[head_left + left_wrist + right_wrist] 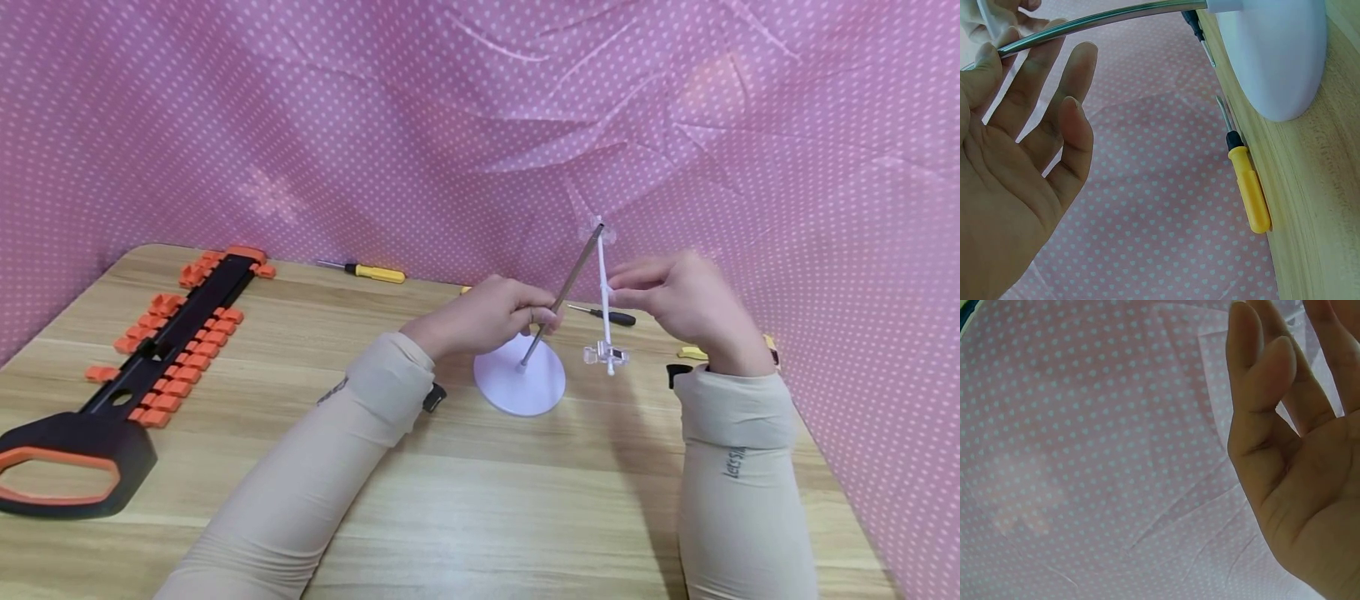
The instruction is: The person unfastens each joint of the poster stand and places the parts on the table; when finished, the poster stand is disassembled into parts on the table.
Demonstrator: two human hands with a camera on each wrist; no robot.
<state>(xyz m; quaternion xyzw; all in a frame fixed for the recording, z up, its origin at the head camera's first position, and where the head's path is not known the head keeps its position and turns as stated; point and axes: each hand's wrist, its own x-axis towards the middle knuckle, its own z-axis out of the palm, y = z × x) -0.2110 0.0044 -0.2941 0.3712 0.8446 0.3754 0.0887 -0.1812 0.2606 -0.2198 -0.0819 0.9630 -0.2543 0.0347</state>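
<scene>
Between thumb and forefinger of the left hand (497,315), the metal rod (577,273) is pinched above the white base (517,390), other fingers spread, presumably for steadying; at the right hand (692,302)'s part-bent fingertips hangs the white bar (605,321), whether gripped cannot be told

Open wood-grain tabletop (480,492) extends between the beige-sleeved forearms (300,479), bounded ahead by the round white disc base (517,390) and its slanted silvery metal rod (577,265).

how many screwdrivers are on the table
3: one yellow screwdriver at back left; another yellow one past the left hand; a black one behind the white rod. More may be hidden by the right hand.
</scene>
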